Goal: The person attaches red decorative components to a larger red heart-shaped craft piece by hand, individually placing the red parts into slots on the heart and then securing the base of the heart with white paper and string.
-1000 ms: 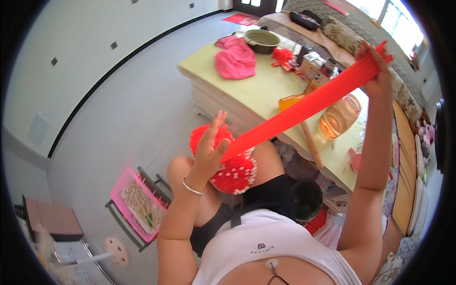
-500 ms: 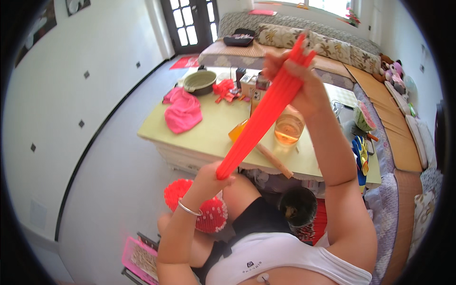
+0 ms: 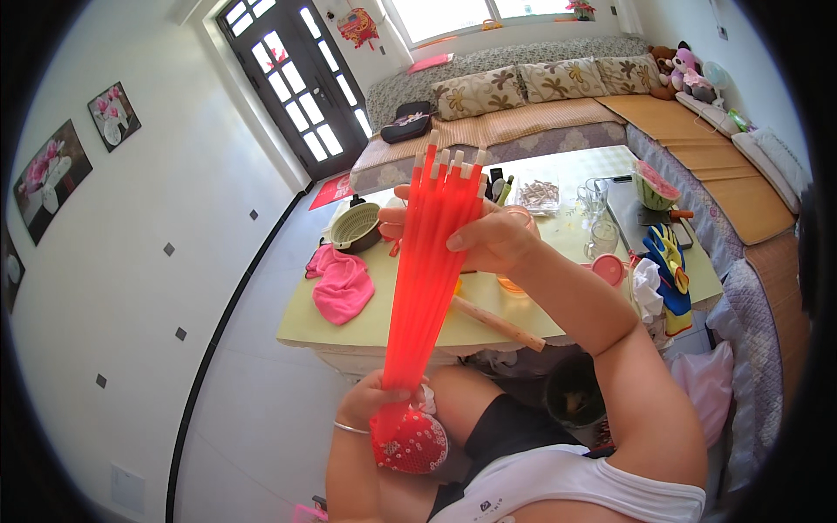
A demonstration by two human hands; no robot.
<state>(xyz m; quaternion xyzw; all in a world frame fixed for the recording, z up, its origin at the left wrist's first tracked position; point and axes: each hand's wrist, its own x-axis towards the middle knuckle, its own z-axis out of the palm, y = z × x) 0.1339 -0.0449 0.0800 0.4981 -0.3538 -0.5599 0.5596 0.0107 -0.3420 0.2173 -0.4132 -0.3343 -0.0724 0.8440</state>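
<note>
Both my hands hold a bundle of long, bright red tubes (image 3: 418, 270) with whitish tips at the upper end. The bundle stands nearly upright in front of the table, its top slightly fanned. My left hand (image 3: 377, 399) is closed around the lower end. Near the top, my right hand (image 3: 484, 240) grips it, thumb in front and fingertips showing past the left side. Just below my left hand, a round red thing dotted with white (image 3: 410, 443) rests by my leg; I cannot make out its kind.
The pale table (image 3: 384, 305) carries a pink cloth (image 3: 340, 283), an olive basin (image 3: 356, 227), a wooden handle (image 3: 497, 322), glass mugs (image 3: 602, 237), a cut watermelon (image 3: 656, 186) and blue-yellow gloves (image 3: 670, 270). A dark bucket (image 3: 575, 392) stands under its front edge. Beyond is a long sofa (image 3: 540, 122).
The tube bundle has swung from a rightward slant to nearly upright. My right hand has come lower and left, and my left hand lower. The view has shifted, showing more of the door and wall.
</note>
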